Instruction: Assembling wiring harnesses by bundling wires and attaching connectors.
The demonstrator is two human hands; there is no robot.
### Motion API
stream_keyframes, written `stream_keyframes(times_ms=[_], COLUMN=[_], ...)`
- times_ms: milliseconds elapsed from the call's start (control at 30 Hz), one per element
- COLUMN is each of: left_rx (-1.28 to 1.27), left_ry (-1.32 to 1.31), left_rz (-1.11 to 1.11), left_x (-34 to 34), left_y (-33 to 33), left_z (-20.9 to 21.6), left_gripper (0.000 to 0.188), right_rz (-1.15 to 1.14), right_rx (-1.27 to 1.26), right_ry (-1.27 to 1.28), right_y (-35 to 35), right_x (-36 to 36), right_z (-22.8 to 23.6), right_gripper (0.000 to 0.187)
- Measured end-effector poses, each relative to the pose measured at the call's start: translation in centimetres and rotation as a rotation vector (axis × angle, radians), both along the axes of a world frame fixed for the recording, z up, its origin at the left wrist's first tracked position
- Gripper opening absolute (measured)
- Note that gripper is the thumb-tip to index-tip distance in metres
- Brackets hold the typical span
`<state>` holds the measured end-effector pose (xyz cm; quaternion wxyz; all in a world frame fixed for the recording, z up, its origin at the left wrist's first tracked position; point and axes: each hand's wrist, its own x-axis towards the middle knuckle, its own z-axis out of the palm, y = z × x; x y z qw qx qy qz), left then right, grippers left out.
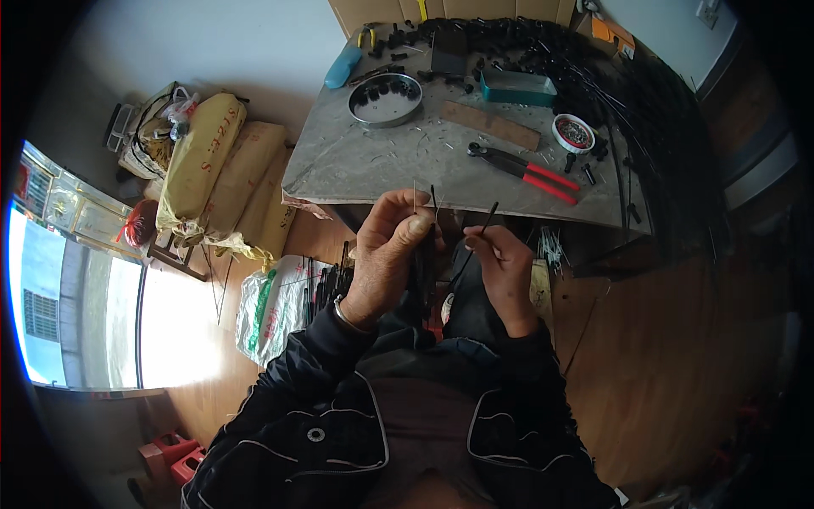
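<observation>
We note right hand (pixel 506 270) pinching a black rod (pixel 493 212), top leaning right, just right of left hand (pixel 383 259), which pinches apparently thin wires (pixel 415 195).

My left hand (pixel 383 259) covers part of the thin black strands (pixel 427 267); their lower ends get lost against my dark trousers (pixel 487 307). My right hand (pixel 506 270) hides a stretch of a dark rod (pixel 492 212). Bits (pixel 575 132) in the white dish (pixel 557 139) near the table's (pixel 326 165) right edge: too small to tell. Cardboard (pixel 492 8) behind the back edge, cut off at the top.
</observation>
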<state>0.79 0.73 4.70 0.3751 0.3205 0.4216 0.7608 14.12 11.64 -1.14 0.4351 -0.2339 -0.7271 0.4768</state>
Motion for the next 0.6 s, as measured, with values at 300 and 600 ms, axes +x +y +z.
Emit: stream_keyframes(times_ms=[300, 600], left_rx=[0.097, 0.083], left_ry=[0.308, 0.319], left_rz=[0.060, 0.147], left_x=[-0.7, -1.1], left_y=[-1.1, -1.3], left_z=[0.1, -0.6], left_gripper=[0.018, 0.020], right_rz=[0.162, 0.118], right_rx=[0.116, 0.110], right_ry=[0.035, 0.009], right_y=[-2.3, -3.0], right_x=[-2.4, -3.0], right_z=[1.2, 0.9], right_gripper=[0.011, 0.010])
